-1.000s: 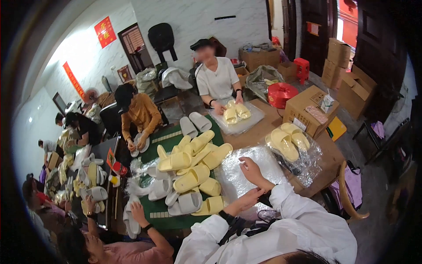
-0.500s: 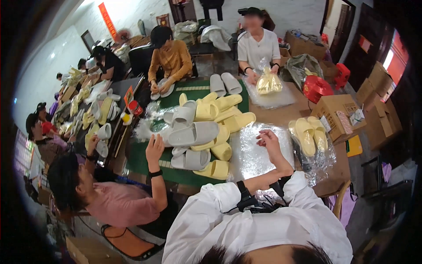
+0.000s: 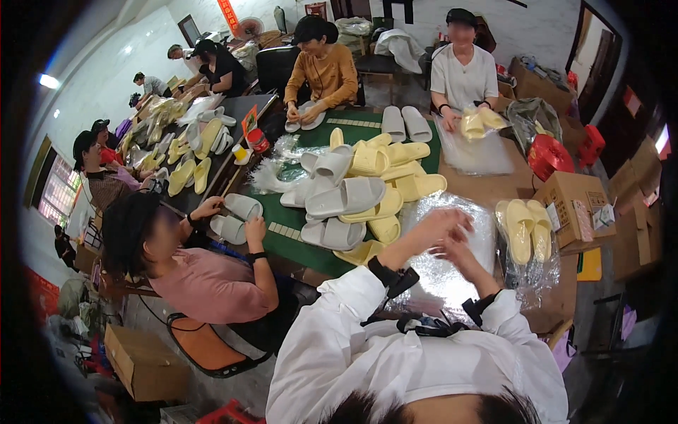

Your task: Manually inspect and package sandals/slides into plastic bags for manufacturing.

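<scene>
My left hand [image 3: 439,227] reaches over a stack of clear plastic bags [image 3: 424,283], its fingers apart and a little blurred. Just nearer to me, my right hand [image 3: 458,253] has loosely bent fingers pointing toward the left one. The two hands overlap in view, and whether they touch I cannot tell. I see nothing held in either. Left of them is a heap of grey slippers [image 3: 346,198] and yellow slippers [image 3: 420,186]. To the right, a pair of yellow slippers [image 3: 519,237] lies in a clear bag.
A co-worker in pink [image 3: 212,283] at the left holds grey slippers [image 3: 244,207]. Across the table, one in orange [image 3: 325,78] handles light slippers, and one in white [image 3: 462,74] holds yellow slippers [image 3: 479,126] over plastic bags. An open cardboard box [image 3: 575,205] stands at the right.
My left hand has moved from by my right wrist to above the bags, and the right has drawn nearer. The pink-clad co-worker's raised hands now hold grey slippers. The view has shifted.
</scene>
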### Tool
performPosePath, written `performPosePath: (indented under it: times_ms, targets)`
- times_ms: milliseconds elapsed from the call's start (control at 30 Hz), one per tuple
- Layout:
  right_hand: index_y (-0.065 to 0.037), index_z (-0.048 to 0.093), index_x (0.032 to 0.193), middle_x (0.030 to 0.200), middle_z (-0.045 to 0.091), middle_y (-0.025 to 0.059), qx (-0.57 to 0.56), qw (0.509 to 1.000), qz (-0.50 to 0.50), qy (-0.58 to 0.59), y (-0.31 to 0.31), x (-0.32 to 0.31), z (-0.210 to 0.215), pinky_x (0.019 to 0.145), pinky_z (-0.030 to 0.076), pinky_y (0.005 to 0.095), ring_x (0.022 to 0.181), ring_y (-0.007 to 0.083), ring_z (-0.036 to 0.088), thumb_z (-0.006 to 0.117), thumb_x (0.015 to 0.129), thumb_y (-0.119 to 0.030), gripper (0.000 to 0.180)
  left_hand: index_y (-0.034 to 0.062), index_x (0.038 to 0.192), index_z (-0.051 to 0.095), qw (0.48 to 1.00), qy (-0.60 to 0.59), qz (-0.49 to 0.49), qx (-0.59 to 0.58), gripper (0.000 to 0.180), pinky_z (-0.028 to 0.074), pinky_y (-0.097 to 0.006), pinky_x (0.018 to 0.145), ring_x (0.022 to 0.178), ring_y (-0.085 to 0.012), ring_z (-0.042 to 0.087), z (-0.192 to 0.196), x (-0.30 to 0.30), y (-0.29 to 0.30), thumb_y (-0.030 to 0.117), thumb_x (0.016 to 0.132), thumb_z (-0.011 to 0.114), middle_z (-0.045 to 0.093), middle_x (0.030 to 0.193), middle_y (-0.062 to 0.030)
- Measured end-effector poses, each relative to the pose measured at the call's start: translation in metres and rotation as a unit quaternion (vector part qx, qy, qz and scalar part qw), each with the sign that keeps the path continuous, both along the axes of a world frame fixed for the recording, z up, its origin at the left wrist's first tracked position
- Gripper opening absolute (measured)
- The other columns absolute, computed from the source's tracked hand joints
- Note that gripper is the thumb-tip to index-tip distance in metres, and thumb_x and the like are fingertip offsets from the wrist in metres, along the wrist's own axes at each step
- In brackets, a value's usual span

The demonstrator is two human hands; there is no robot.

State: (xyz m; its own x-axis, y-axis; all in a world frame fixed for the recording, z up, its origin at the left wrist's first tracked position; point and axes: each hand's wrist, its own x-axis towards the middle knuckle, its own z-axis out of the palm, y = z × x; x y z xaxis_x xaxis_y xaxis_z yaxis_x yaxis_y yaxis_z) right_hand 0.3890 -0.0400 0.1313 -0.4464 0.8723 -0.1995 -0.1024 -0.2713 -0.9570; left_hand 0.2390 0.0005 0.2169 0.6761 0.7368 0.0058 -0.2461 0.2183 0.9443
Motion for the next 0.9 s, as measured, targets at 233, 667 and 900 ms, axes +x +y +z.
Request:
performPosePath:
  times_ms: [233,667,900]
  targets:
    - [-0.001,0.032,0.127,0.106,0.053,0.0052,-0.041,0.985,0.169,-0.007,-0.036,-0.076,0.022,0.086,0.039,0.0255,0.094,0.0108,0.049,0.044,0.09,-0.033,0.05,0.0009,0.092,0.054,0.959,0.071,0.241,0.13,0.013,0.044,-0.022,0.063,0.07,-0.01,0.054,-0.04,-0.009,0.034,0.005,0.083,0.045,0.059,0.083,-0.0054]
    - [0.0,0.033,0.126,0.103,0.056,0.0104,-0.108,0.967,0.23,0.025,-0.036,-0.106,0.009,0.081,0.042,0.0298,0.088,0.0173,0.057,0.039,0.09,-0.037,0.051,0.0056,0.079,0.053,0.696,0.329,0.31,0.558,0.009,0.042,-0.038,0.067,0.076,-0.0284,0.051,-0.082,-0.057,0.041,0.005,0.07,0.051,0.053,0.076,-0.0109]
    - [0.0,0.024,0.131,0.108,0.054,0.0152,-0.031,0.959,0.195,-0.201,-0.006,-0.087,-0.025,0.078,0.044,0.0279,0.088,0.0199,0.055,0.05,0.085,-0.027,0.059,0.0034,0.115,0.042,0.708,0.435,0.448,0.331,0.043,0.038,-0.043,0.082,0.096,-0.0371,0.046,-0.126,-0.117,0.068,0.009,0.074,0.054,0.049,0.104,-0.0198]
